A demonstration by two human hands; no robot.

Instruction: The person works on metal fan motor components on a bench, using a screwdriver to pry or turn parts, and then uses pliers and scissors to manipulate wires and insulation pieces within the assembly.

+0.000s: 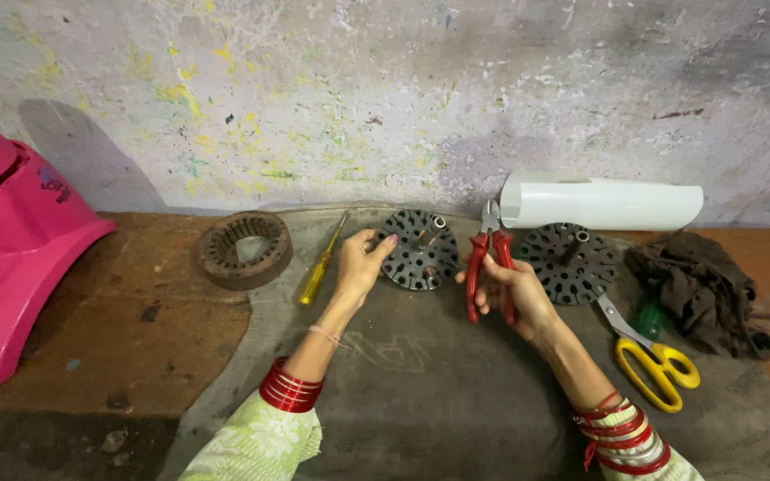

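Observation:
My left hand (pixel 360 261) rests its fingers on the left edge of a dark perforated metal disc (pixel 418 251) with a short shaft standing in its middle. My right hand (pixel 508 292) grips the red handles of a pair of pliers (pixel 489 258), jaws pointing up and away, just right of that disc. A second perforated disc (pixel 569 263) with its own shaft lies right of the pliers. All lie on a grey cloth (pixel 438 374) spread over a wooden bench.
A yellow-handled screwdriver (pixel 323 264) and a rusty slotted metal ring (pixel 244 249) lie to the left. Yellow-handled scissors (pixel 651 354), a dark rag (pixel 701 285) and a white curved sheet (pixel 599 201) sit right. A pink plastic housing (pixel 11 249) stands far left.

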